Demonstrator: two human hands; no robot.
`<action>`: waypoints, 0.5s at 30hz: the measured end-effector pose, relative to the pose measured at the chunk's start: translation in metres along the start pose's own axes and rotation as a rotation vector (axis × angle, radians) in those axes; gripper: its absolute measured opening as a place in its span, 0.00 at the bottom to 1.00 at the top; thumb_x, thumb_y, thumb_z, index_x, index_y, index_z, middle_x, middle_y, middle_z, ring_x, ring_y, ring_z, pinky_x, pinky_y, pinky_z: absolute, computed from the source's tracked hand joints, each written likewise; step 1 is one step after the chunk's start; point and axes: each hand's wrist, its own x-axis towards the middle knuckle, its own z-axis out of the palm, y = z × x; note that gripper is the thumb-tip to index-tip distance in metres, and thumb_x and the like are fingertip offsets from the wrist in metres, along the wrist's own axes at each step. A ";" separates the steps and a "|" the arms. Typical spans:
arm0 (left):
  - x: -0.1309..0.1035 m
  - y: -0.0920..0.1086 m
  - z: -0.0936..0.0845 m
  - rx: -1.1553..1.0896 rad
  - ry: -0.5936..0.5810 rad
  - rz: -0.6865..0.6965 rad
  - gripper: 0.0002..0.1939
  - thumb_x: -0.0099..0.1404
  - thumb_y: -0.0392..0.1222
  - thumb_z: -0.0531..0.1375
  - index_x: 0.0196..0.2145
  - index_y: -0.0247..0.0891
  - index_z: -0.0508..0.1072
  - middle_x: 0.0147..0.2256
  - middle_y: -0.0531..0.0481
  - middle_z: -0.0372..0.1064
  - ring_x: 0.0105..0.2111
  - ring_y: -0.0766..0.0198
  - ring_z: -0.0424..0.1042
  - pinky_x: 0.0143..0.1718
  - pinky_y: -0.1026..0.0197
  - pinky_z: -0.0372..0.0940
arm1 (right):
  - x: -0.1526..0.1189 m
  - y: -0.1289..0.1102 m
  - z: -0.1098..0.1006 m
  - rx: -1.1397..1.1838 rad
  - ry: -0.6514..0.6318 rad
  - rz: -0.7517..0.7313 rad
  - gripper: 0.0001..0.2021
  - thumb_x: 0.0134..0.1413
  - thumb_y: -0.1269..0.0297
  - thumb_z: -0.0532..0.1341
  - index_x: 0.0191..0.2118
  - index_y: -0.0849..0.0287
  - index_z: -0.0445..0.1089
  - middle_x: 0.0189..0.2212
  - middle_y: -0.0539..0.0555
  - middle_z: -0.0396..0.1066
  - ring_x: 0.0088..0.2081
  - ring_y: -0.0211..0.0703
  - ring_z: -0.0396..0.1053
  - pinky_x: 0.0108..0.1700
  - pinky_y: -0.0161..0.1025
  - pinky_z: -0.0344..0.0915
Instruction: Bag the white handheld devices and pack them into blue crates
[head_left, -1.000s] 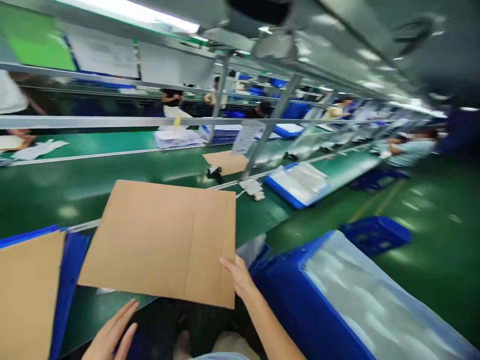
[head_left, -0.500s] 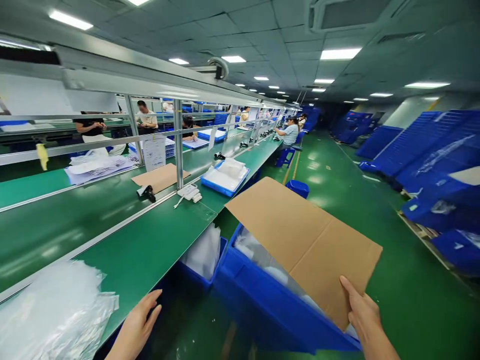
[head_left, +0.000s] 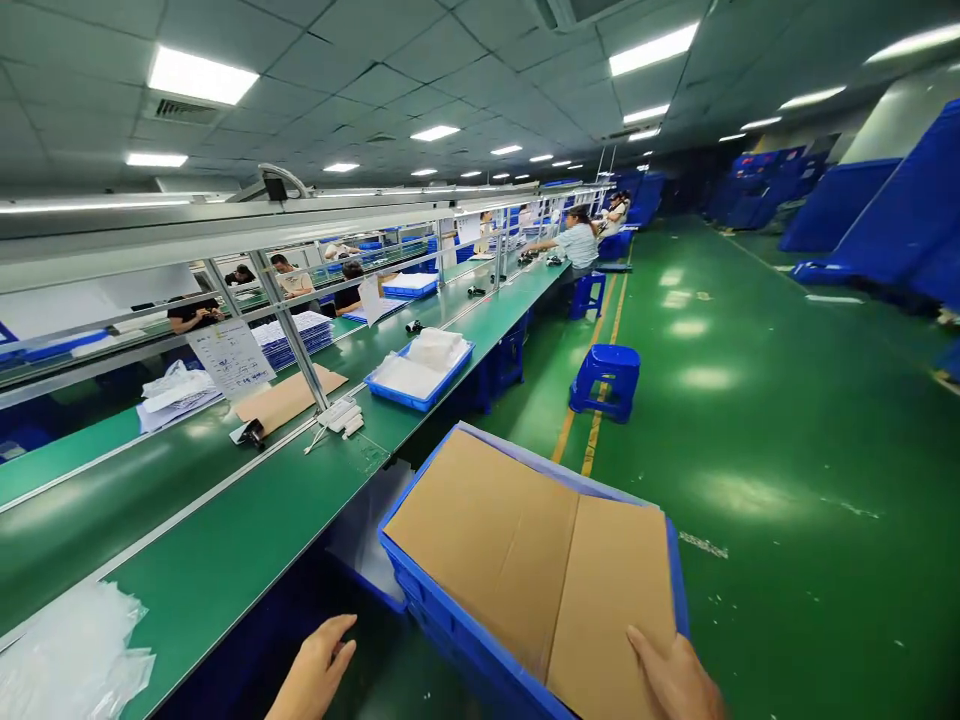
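A folded brown cardboard sheet [head_left: 517, 530] lies over the top of a blue plastic crate [head_left: 480, 645], within its rim, with a crease across it. My right hand [head_left: 675, 675] holds the sheet's near right part, thumb on top; its other fingers are mostly hidden. Held in the air left of the crate, my left hand [head_left: 315, 665] is empty, thumb apart from the fingers. A pile of clear plastic bags [head_left: 71, 655] rests on the green workbench [head_left: 247, 545] to its left. What the crate contains is covered by the sheet.
A blue tray of white bags [head_left: 420, 370] sits on the bench beside white adapters [head_left: 341, 415]. Another bin [head_left: 375, 545] stands partly under the bench. A blue stool [head_left: 607, 380] is on the floor beyond the crate. A seated person [head_left: 577, 240] works farther along.
The cardboard, tilted above the crate before, has come down flat onto it, guided by my right hand. My view has shifted right; my left hand stays empty.
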 end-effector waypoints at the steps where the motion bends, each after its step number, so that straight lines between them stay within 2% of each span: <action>1: 0.006 0.011 0.003 0.020 -0.002 0.003 0.25 0.66 0.55 0.53 0.53 0.44 0.78 0.55 0.44 0.75 0.54 0.52 0.76 0.58 0.51 0.71 | 0.002 0.004 -0.002 -0.028 -0.012 -0.004 0.24 0.55 0.45 0.51 0.42 0.61 0.69 0.38 0.75 0.76 0.43 0.74 0.76 0.46 0.60 0.73; 4: 0.031 0.037 0.006 0.073 -0.010 0.021 0.26 0.64 0.54 0.53 0.52 0.41 0.78 0.55 0.43 0.76 0.49 0.53 0.78 0.56 0.51 0.72 | 0.001 0.007 -0.009 -0.054 -0.042 0.021 0.27 0.58 0.43 0.50 0.47 0.64 0.69 0.37 0.74 0.77 0.40 0.72 0.77 0.44 0.60 0.72; 6: 0.057 0.051 0.005 0.096 -0.015 0.021 0.25 0.62 0.53 0.53 0.50 0.41 0.79 0.54 0.43 0.76 0.49 0.53 0.78 0.56 0.51 0.72 | -0.003 0.002 -0.015 -0.097 -0.088 0.033 0.29 0.61 0.43 0.50 0.48 0.66 0.69 0.36 0.74 0.77 0.42 0.73 0.77 0.44 0.60 0.71; 9: 0.108 0.067 0.005 0.122 -0.022 -0.011 0.26 0.60 0.53 0.54 0.48 0.39 0.79 0.53 0.42 0.77 0.53 0.51 0.76 0.61 0.51 0.68 | -0.007 -0.009 -0.029 -0.251 -0.199 0.015 0.32 0.66 0.43 0.47 0.50 0.71 0.69 0.38 0.76 0.77 0.46 0.73 0.76 0.46 0.59 0.70; 11: 0.149 0.074 0.009 0.132 -0.033 -0.029 0.26 0.60 0.53 0.54 0.50 0.36 0.77 0.54 0.39 0.75 0.56 0.50 0.73 0.64 0.49 0.65 | -0.005 -0.009 -0.040 -0.348 -0.250 0.014 0.32 0.67 0.42 0.46 0.49 0.69 0.70 0.41 0.74 0.77 0.47 0.70 0.76 0.47 0.58 0.71; 13: 0.194 0.079 0.016 0.128 -0.051 -0.043 0.28 0.61 0.53 0.54 0.52 0.33 0.76 0.58 0.37 0.72 0.60 0.48 0.70 0.67 0.47 0.60 | 0.002 0.000 -0.045 -0.410 -0.208 0.004 0.31 0.66 0.41 0.47 0.47 0.67 0.71 0.43 0.74 0.76 0.49 0.69 0.75 0.49 0.58 0.70; 15: 0.238 0.085 0.028 0.105 -0.077 -0.066 0.31 0.59 0.55 0.57 0.54 0.31 0.73 0.61 0.34 0.68 0.65 0.45 0.64 0.70 0.46 0.54 | 0.011 0.014 -0.043 -0.413 -0.074 -0.030 0.34 0.61 0.40 0.51 0.52 0.70 0.70 0.49 0.76 0.73 0.53 0.72 0.72 0.52 0.60 0.69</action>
